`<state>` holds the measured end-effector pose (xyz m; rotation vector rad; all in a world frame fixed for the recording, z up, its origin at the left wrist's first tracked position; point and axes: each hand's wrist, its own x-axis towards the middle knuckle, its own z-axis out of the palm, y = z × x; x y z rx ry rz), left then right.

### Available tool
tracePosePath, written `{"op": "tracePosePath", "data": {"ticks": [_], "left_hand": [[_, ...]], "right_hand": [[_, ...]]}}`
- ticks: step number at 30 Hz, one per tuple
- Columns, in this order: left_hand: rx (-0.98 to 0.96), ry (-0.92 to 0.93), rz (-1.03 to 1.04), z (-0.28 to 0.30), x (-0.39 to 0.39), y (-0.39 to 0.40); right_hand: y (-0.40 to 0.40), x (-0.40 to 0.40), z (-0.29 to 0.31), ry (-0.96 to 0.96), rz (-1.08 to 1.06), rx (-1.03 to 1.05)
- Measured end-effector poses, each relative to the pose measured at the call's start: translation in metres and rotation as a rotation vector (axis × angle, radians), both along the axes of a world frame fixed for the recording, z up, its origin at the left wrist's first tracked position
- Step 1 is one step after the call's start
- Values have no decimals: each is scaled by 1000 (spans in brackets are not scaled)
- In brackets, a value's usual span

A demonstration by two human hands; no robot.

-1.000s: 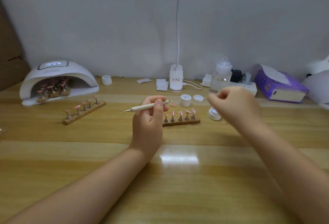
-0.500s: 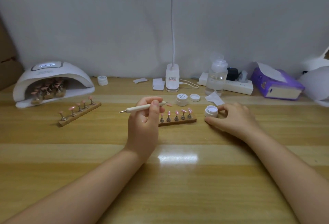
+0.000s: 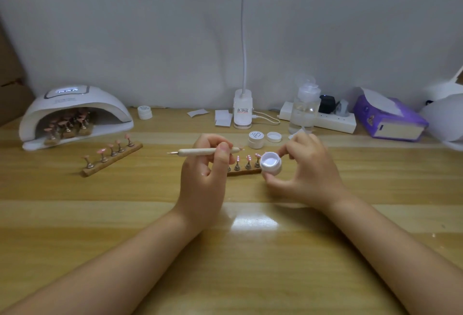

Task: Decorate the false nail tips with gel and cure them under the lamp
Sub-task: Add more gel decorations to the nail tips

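My left hand [image 3: 204,171] grips a pale dotting pen [image 3: 200,151], held level with its metal tip pointing left. My right hand [image 3: 309,171] holds a small open white gel jar [image 3: 270,163], lifted and tilted toward me, white gel showing inside. Behind both hands a wooden strip of pink nail tips with white dots [image 3: 244,164] lies on the table, partly hidden. A second strip of pink nail tips [image 3: 112,155] lies to the left. The white curing lamp [image 3: 75,111] at far left has more nail-tip strips inside.
A closed white jar [image 3: 256,139] and a loose lid [image 3: 273,136] sit behind the hands. Along the back stand another small jar [image 3: 144,112], a desk lamp base [image 3: 242,112], a clear pump bottle [image 3: 303,110], a power strip [image 3: 335,120] and a purple tissue box [image 3: 390,119].
My right hand came down to the open gel jar, took hold of it, lifted it off the table and tilted it toward me. My left hand has kept the pen steady.
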<state>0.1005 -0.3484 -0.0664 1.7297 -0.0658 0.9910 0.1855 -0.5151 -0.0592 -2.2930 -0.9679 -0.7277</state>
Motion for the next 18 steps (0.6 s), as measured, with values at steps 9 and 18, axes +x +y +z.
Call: {"op": "tracePosePath", "data": {"ticks": [9, 18], "left_hand": [[72, 75, -25, -6, 0, -3], [188, 142, -12, -5, -1, -3]], "right_hand": [[18, -14, -11, -3, 67, 6], [19, -16, -10, -77, 79, -9]]}}
